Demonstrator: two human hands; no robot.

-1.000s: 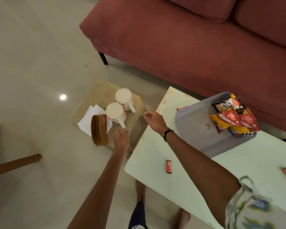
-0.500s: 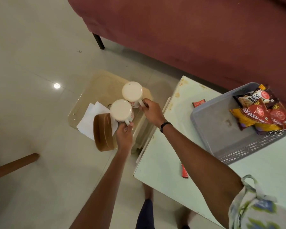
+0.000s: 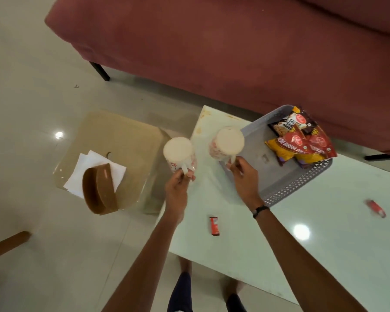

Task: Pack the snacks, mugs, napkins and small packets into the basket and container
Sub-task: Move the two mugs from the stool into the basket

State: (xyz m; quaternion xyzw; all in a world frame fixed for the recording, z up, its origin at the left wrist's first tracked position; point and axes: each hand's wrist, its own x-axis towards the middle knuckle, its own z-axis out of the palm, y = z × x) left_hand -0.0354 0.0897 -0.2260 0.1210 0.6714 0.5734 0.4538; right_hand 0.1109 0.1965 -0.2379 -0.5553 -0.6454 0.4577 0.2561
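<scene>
Lifted off the small glass table [image 3: 122,131] since a moment ago: both mugs, then standing beside the napkins, now carried up and rightward. Left mug [image 3: 178,154] gripped by its handle in the left hand [image 3: 177,188], fingers curled tight around it, held in the air over the gap between the glass table and the white table [image 3: 302,255]. Right mug [image 3: 227,143] pinched at the handle by the right hand [image 3: 245,179], held above the near-left corner of the grey basket [image 3: 286,188], just beyond the fingertips. Both mugs white with a small red pattern, mouths facing up toward the camera. Whether the right mug touches the basket rim: cannot tell.

Further right of the right hand, inside the basket's far end: a heap of snack packets [image 3: 302,140], red, yellow and dark, leaning against the wall. Below the right wrist, on the white table: one small red packet [image 3: 214,225], lying flat, apart from everything. Far right of that hand, another small red packet [image 3: 376,208], blurred.

Left of the left hand, on the glass table: white napkins [image 3: 92,167] in a loose stack, with a brown container [image 3: 99,192] tipped on its side across their near edge. Behind everything, a dusky red sofa [image 3: 234,52]. Underfoot, pale tiled floor [image 3: 32,86].
</scene>
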